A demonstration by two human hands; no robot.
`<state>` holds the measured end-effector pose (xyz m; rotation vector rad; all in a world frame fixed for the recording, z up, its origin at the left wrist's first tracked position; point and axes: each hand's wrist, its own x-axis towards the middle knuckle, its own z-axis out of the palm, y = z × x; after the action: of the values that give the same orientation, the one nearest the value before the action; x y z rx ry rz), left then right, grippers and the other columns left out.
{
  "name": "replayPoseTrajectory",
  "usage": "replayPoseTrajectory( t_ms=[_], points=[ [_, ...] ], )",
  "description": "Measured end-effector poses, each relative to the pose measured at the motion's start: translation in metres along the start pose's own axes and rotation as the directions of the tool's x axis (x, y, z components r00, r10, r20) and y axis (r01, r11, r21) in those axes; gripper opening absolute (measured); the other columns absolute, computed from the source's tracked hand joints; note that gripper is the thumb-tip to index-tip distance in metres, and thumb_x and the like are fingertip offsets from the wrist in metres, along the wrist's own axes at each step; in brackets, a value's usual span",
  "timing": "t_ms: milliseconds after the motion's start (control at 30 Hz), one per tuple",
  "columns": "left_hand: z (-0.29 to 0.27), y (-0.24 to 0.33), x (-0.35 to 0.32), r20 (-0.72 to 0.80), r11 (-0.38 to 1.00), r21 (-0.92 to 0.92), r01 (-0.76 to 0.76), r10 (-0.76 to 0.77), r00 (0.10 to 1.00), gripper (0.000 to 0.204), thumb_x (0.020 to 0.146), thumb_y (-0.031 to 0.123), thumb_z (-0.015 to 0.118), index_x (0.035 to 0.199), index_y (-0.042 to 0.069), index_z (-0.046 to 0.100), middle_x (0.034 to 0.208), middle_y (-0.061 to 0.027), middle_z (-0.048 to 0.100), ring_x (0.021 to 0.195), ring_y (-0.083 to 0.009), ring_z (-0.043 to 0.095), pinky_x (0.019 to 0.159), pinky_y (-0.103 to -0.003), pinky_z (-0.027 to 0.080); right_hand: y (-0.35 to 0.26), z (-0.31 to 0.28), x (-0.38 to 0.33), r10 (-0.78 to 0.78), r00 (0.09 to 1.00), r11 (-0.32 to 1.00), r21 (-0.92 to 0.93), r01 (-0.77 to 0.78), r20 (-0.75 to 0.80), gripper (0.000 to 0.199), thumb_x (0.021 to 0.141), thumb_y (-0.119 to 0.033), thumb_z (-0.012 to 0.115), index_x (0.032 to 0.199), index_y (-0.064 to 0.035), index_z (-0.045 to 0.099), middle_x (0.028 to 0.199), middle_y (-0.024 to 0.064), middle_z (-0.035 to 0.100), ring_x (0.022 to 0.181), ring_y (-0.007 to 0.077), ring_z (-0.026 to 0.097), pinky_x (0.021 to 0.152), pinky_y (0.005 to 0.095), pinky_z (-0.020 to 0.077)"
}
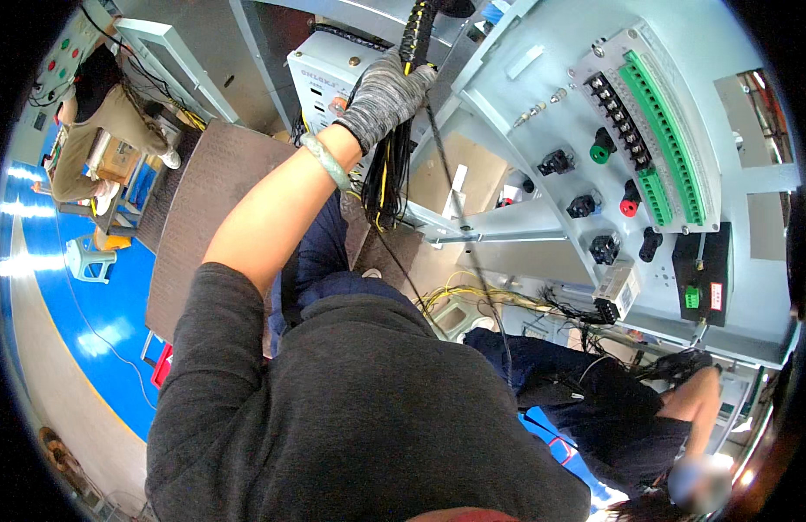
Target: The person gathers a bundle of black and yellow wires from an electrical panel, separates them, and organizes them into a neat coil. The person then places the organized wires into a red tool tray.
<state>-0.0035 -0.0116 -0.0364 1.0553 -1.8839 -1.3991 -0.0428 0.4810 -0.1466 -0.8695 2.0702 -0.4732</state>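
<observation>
Where the black-and-yellow wire bundle hangs before the pale panel, left gloved hand clenched round upper run. Likely limp, light, non-fragile; grip at sleeved section. Right hand out of view.

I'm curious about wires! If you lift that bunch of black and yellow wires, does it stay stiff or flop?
Probably floppy: below the gloved left hand the wire bundle hangs loose and fans out. Above it, the wrapped part looks straighter, likely stiffer. So many strands may feel fairly heavy.

Knit-gloved hand; seemingly plastic-sheathed wire bundle
</observation>
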Motion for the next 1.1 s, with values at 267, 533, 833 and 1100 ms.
replayPoseTrajectory(
  t_ms=[267, 533, 833, 1100],
  points=[
    [-0.013, 0.006, -0.006, 0.242, 0.968, -0.252, 0.023, 0.040, 0.969, 0.026, 0.079, 0.020, 0.064, 0.094, 0.000, 0.057, 0.078, -0.0091, 0.064, 0.072, -0.0163, 0.065, 0.065, -0.029, 0.053, -0.067, 0.015, 0.154, -0.377, 0.924, 0.915, -0.174, 0.363, -0.057, 0.028, 0.089, -0.025, 0.051, 0.102, -0.0014, 0.058, 0.101, 0.0199, 0.060, 0.096, 0.0343, 0.058, 0.079, 0.0415, 0.0471],
    [-0.030, -0.040, 0.018, 0.181, 0.776, 0.119, -0.619, 0.596, 0.782, 0.045, 0.079, 0.012, 0.057, 0.122, 0.002, 0.048, 0.107, -0.0197, 0.062, 0.095, -0.0297, 0.062, 0.084, -0.037, 0.048, -0.311, -0.070, 0.232, -0.557, 0.764, 0.707, 0.297, 0.642, -0.325, 0.042, 0.075, -0.028, 0.069, 0.102, 0.0014, 0.057, 0.087, 0.0092, 0.063, 0.079, 0.0175, 0.060, 0.073, 0.0320, 0.0486],
    [-0.062, -0.029, -0.021, 0.136, 0.883, 0.341, -0.321, 0.291, 0.947, 0.030, 0.088, 0.026, 0.055, 0.103, 0.001, 0.059, 0.085, -0.0163, 0.065, 0.079, -0.0289, 0.063, 0.073, -0.036, 0.049, -0.322, -0.085, 0.198, -0.504, 0.838, 0.741, 0.393, 0.544, -0.209, 0.027, 0.085, -0.027, 0.059, 0.088, -0.0016, 0.051, 0.059, 0.0058, 0.056, 0.051, 0.0146, 0.058, 0.049, 0.0291, 0.0476],
    [-0.025, 0.061, -0.091, 0.114, 0.607, 0.406, -0.684, 0.709, 0.696, 0.033, 0.090, 0.030, 0.054, 0.098, -0.001, 0.060, 0.079, -0.0124, 0.064, 0.069, -0.0182, 0.061, 0.067, -0.031, 0.048, -0.326, -0.089, 0.255, -0.293, 0.942, -0.001, 0.985, 0.172, -0.165, 0.029, 0.088, -0.029, 0.054, 0.094, -0.0005, 0.056, 0.082, 0.0134, 0.062, 0.070, 0.0272, 0.060, 0.069, 0.0376, 0.0502]
  ],
)
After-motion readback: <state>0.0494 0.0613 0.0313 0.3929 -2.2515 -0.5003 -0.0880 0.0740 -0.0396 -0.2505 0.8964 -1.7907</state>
